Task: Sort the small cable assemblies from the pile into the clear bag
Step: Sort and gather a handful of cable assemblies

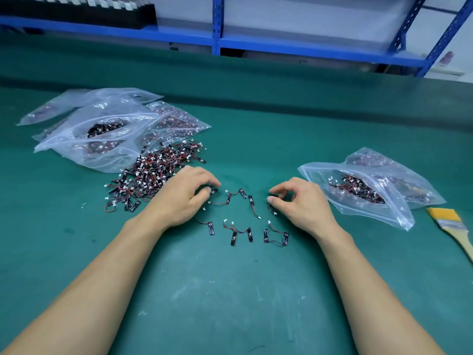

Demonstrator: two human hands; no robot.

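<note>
On the green worktop (256,290), open clear bag (358,208) at right, well apart from the pile (153,172) of cable assemblies at left. Between them, left hand (184,198) and right hand (299,201) apart, fingers curled over loose assemblies (249,201); grip impossible to tell.

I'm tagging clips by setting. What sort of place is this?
Probably an electronics assembly or packing workshop: green bench mat, a pile of cable assemblies, clear bags holding more, blue metal shelving.
</note>
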